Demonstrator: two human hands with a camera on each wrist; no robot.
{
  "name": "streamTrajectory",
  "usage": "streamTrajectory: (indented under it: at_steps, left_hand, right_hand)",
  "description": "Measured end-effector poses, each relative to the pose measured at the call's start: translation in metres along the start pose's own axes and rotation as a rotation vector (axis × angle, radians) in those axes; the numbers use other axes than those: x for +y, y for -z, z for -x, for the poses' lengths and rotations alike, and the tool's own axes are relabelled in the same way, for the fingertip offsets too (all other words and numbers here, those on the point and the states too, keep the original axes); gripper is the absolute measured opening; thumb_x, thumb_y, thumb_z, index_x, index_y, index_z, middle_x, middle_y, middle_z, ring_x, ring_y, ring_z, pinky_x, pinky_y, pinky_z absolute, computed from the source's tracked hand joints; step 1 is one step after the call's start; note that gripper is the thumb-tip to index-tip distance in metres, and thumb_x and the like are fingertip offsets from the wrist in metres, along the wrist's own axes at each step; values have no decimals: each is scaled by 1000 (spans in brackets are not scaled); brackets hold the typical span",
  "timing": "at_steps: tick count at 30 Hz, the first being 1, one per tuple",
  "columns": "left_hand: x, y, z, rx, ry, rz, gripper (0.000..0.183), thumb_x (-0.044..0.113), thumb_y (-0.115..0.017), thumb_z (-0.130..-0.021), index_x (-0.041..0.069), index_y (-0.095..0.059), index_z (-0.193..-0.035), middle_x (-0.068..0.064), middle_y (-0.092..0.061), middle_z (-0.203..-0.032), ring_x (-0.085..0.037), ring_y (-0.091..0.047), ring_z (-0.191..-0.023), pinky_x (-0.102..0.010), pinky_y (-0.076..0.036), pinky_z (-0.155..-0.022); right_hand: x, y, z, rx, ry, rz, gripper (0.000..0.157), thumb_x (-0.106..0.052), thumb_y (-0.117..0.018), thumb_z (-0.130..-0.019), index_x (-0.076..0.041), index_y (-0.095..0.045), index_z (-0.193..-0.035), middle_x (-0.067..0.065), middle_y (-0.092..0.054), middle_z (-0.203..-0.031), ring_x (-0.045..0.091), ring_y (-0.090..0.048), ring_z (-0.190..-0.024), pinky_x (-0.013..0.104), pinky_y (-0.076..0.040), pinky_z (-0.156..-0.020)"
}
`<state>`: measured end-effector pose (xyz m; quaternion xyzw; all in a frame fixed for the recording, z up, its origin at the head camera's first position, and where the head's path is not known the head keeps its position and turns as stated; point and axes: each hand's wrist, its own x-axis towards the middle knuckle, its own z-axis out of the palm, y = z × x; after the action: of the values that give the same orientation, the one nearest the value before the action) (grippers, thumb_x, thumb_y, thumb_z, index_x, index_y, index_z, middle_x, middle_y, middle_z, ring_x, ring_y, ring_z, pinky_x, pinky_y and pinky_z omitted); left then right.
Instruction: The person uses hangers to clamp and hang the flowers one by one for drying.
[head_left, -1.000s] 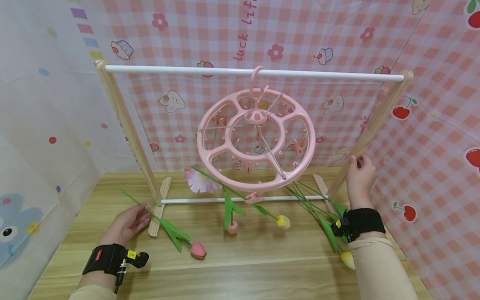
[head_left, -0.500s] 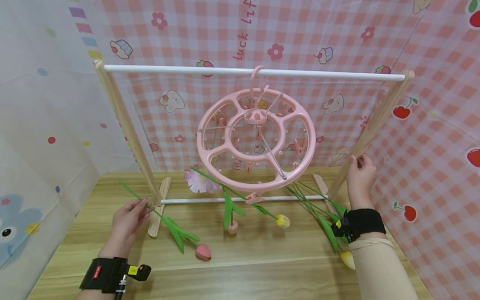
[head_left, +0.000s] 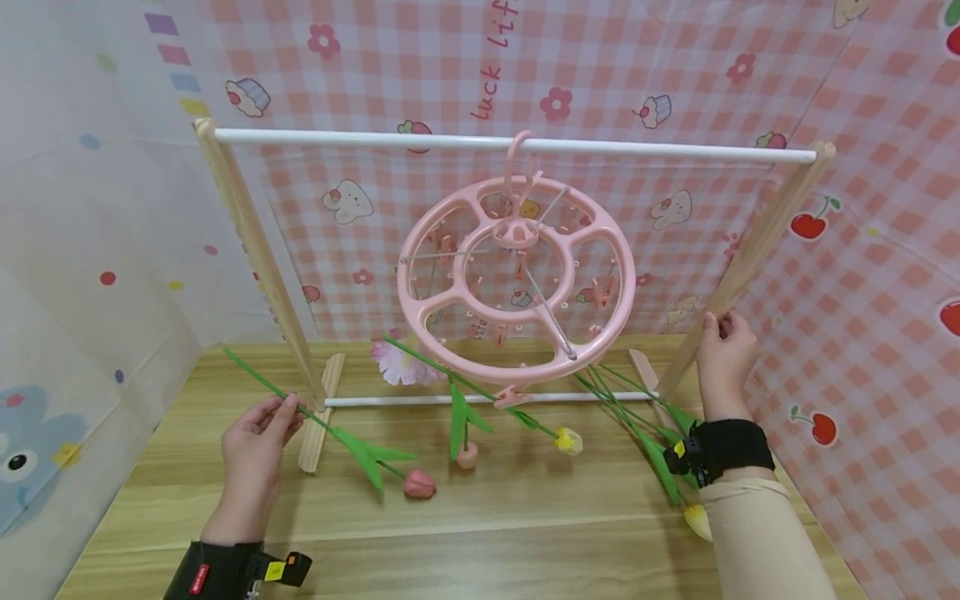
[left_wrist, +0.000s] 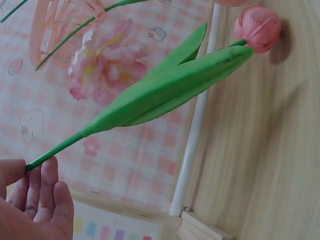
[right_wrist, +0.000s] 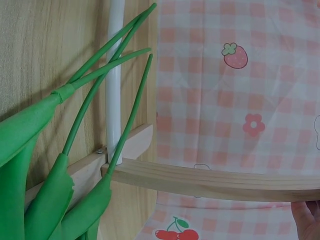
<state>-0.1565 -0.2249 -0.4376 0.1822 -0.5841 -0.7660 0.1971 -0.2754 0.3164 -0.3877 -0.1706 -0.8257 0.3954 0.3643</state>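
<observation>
My left hand [head_left: 258, 446] pinches the green stem of a pink artificial tulip [head_left: 367, 458] between thumb and fingers, beside the left foot of a drying rack. In the left wrist view the tulip [left_wrist: 165, 90] slants up and away from the fingertips, bloom at the far end. My right hand [head_left: 726, 360] grips the lower half of the rack's right wooden post [head_left: 761, 233]; in the right wrist view only some fingers [right_wrist: 306, 220] show under that post. From the rack's white top bar [head_left: 360, 138] hangs a pink round clip hanger [head_left: 517, 371] by its hook.
A yellow tulip [head_left: 568, 441] hangs from a hanger clip, with a small pink bloom [head_left: 467, 455] and a lilac flower [head_left: 405, 363] nearby. Several tulips with green stems [head_left: 630, 423] lie across the right end of the lower bar [head_left: 420, 401]. Patterned cloth [head_left: 885, 333] surrounds the wooden table [head_left: 480, 554].
My left hand has come up and turned, its thumb now on the stem. The pink tulip has swung, its bloom shifting right and slightly away. My right hand has stayed at the post.
</observation>
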Motion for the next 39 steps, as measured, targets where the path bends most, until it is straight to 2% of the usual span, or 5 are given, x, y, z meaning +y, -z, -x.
streamTrajectory:
  at_steps: [12, 20, 26, 32, 39]
  left_hand:
    - [2, 0, 10, 13, -33, 32, 12, 13, -70, -81, 3, -66, -86, -1, -68, -81, -10, -63, -70, -22, -54, -71]
    - [3, -1, 13, 9, -70, 64, 10, 11, -70, -80, 3, -67, -85, -5, -69, -82, -11, -64, -69, -22, -54, -68]
    - [4, -4, 17, -7, -104, 55, 11, 9, -68, -83, -1, -67, -88, -5, -68, -79, -12, -64, -68, -22, -54, -67]
    - [5, -9, 20, -32, -102, 38, 21, 12, -68, -83, -6, -66, -94, -7, -68, -82, -12, -63, -69, -23, -54, -70]
    - [7, -13, 25, -41, -115, 51, 20, 9, -67, -83, -8, -65, -93, -6, -69, -83, -11, -63, -68, -22, -54, -68]
  right_hand:
    - [2, 3, 5, -76, -115, -160, 39, -27, -54, -94, -5, -56, -125, 10, -59, -120, 15, -55, -101, 20, -46, -82]
    - [-19, 0, 39, 179, -57, -579, 33, -1, -57, -83, -9, -43, -111, 0, -42, -103, 9, -44, -87, 20, -38, -68]
    - [-39, -6, 80, -145, 47, -803, 26, 12, -51, -85, 7, -48, -110, 9, -54, -100, 18, -49, -94, 19, -42, -77]
    - [-54, -9, 101, -560, 52, -729, 41, -13, -40, -100, 8, -36, -136, 12, -46, -129, 22, -39, -119, 31, -31, -102]
    - [-57, -16, 105, -625, 129, -741, 43, -20, -34, -103, 8, -41, -135, 17, -50, -131, 20, -43, -114, 47, -19, -105]
